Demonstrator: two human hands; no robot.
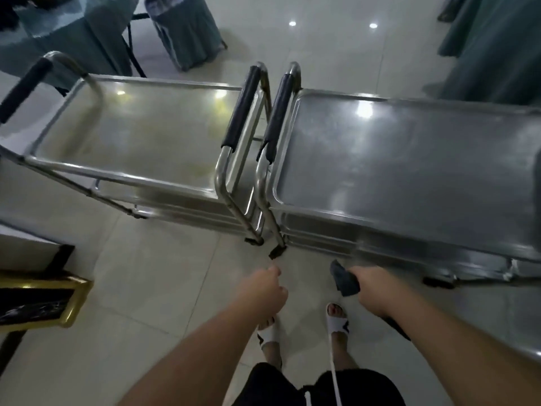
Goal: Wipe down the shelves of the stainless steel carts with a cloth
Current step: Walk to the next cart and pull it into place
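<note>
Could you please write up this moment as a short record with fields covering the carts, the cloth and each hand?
carts: two stainless steel carts side by side, left cart and right cart, padded handles facing each other
top shelves: both bare, showing light reflections
cloth: dark cloth, off the carts
right hand: right hand grips the cloth, below the right cart's near edge
left hand: left hand curled, holding nothing, near the cart legs
wiping: no cloth contact with any shelf

Teal-draped tables (67,33) and a covered chair (184,33) stand on pale floor tiles (131,303); perhaps a gold-edged frame (38,300) lower left.
</note>
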